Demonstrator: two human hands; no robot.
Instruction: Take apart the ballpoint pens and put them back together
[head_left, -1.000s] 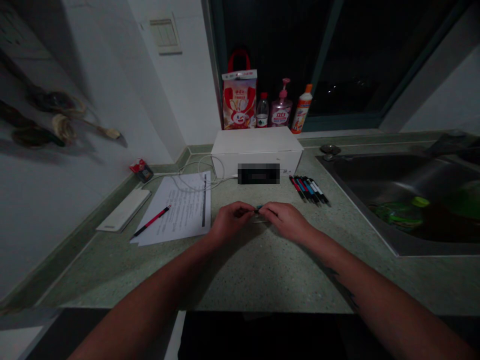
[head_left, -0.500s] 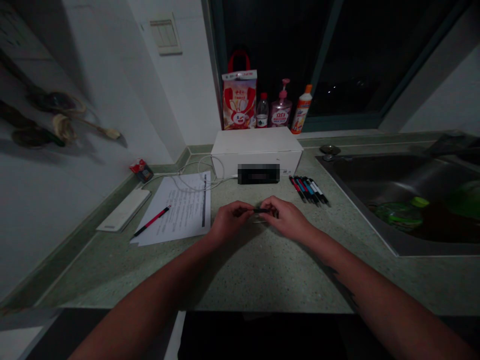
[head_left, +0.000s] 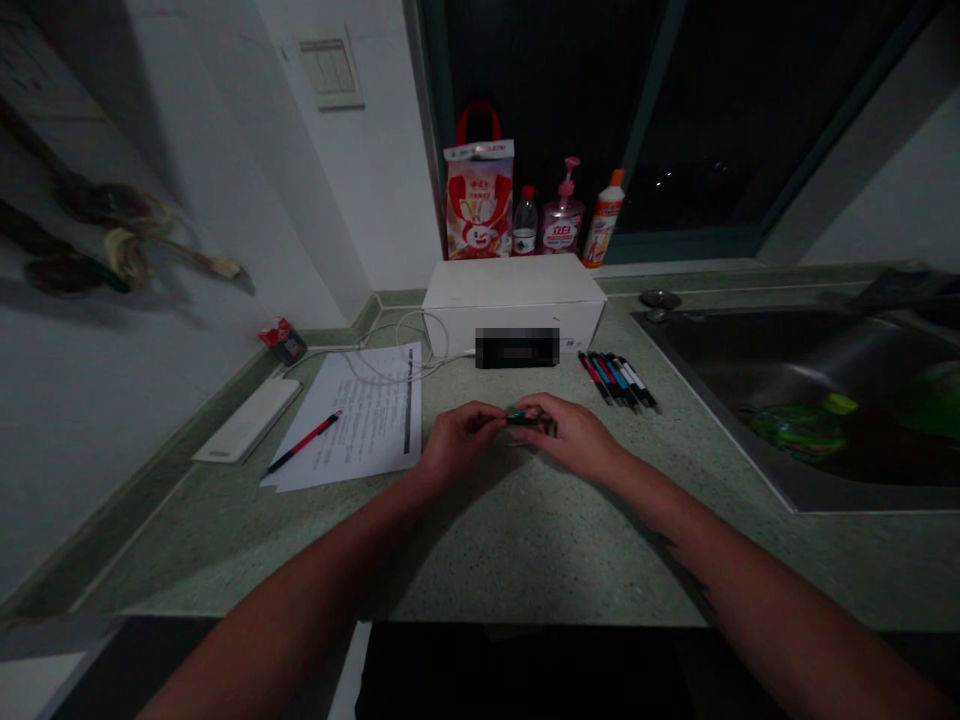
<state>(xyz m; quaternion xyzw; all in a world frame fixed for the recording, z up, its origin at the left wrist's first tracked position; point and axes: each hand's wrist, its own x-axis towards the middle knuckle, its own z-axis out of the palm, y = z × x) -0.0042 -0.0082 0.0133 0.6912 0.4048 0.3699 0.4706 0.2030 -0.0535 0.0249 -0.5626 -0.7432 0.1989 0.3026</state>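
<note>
body: 2 bare forearms (head_left: 300, 590) | hands: left hand (head_left: 457, 442), right hand (head_left: 570, 440), both bare | mark: dark tattoo (head_left: 682, 565) on right forearm (head_left: 772, 625)

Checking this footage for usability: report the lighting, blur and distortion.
In the head view, the light is dim and the window looks nearly black; the wide lens bends the counter and stretches the right forearm; a pixelated patch covers part of the white box; the small dark object between the left hand and right hand is hard to make out.

A dimly lit room with smooth white walls (head_left: 195, 400) and a cream rectangular wall switch plate (head_left: 331, 73). Behind a speckled green stone countertop (head_left: 525, 570), a black window in a dark green frame (head_left: 645, 120) overlooks a stainless steel sink (head_left: 780, 370).
</note>
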